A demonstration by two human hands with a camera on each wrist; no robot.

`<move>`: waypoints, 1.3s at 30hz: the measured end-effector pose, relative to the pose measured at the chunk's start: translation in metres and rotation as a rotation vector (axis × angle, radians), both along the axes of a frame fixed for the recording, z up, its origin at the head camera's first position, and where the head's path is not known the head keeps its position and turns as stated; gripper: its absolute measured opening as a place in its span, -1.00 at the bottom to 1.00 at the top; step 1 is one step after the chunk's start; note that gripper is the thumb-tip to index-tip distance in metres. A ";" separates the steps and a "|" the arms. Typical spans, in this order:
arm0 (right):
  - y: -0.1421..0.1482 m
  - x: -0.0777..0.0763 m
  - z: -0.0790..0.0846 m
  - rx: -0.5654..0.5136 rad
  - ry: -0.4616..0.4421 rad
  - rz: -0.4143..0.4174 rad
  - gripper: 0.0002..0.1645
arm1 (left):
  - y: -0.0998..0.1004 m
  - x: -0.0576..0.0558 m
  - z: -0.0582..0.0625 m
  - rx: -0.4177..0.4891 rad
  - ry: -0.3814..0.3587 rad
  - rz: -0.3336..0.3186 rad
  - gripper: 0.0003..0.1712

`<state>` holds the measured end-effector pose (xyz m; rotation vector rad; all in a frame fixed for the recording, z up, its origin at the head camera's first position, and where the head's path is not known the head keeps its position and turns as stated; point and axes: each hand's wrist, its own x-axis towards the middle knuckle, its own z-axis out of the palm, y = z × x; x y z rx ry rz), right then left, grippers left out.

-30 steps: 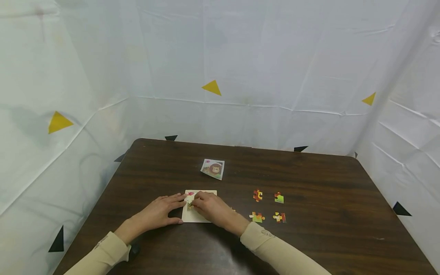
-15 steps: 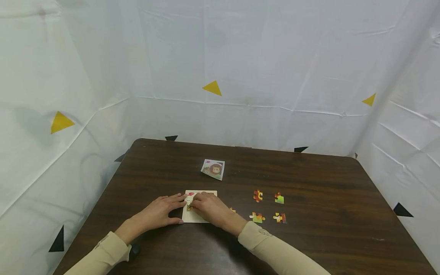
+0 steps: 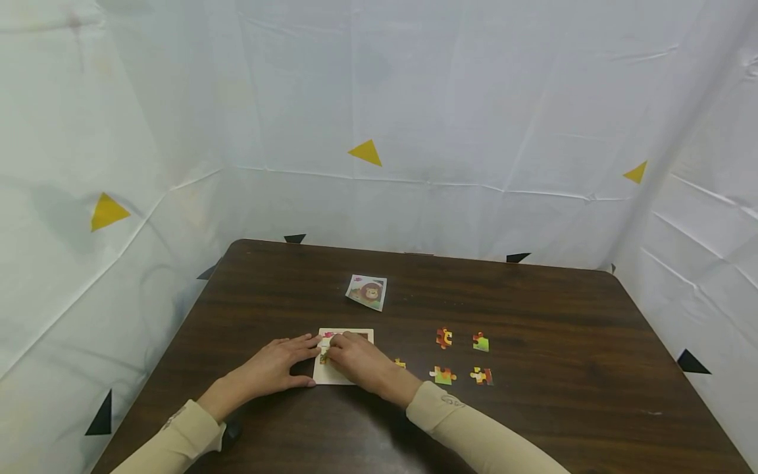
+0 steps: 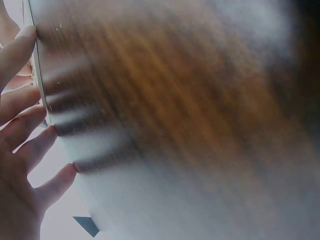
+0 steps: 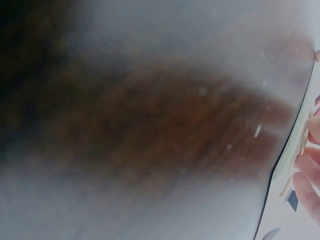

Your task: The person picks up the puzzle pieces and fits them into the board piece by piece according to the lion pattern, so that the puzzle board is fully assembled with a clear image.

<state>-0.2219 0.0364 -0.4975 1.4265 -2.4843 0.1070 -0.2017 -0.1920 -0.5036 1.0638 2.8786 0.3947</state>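
Note:
A pale square puzzle tray [image 3: 334,377] lies on the dark table, partly covered by both hands. My left hand [image 3: 269,368] rests at its left edge with spread fingers, the fingertips touching the border. The left wrist view shows these fingers along the tray's thin edge. Over the tray's middle, my right hand [image 3: 367,365] has curled fingers and pinches a small jigsaw piece [image 3: 324,356] at the left side of the tray; the fingers hide most of it. In the right wrist view the fingers [image 5: 309,170] show only at the right edge, by the tray.
Several loose jigsaw pieces lie to the right, among them a red-orange one [image 3: 444,338] and a green one [image 3: 481,341]. A yellow piece [image 3: 401,363] is partly hidden by the right wrist. Behind the tray lies a lion picture card [image 3: 367,292]. White sheeting surrounds the table [image 3: 533,316].
My right hand has shifted slightly to the left over the tray, uncovering more of the yellow piece beside the wrist. The left hand has stayed in place.

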 end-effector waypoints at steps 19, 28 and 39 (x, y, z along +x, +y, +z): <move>-0.002 0.001 0.001 0.034 -0.003 -0.041 -0.84 | 0.001 0.001 0.000 -0.008 0.002 0.011 -0.25; -0.003 0.000 -0.001 0.013 0.023 -0.050 -0.87 | 0.000 0.001 0.000 -0.008 0.023 -0.004 -0.25; -0.005 0.004 0.000 0.032 0.034 -0.078 -0.88 | 0.000 0.001 -0.001 0.003 0.031 -0.010 -0.25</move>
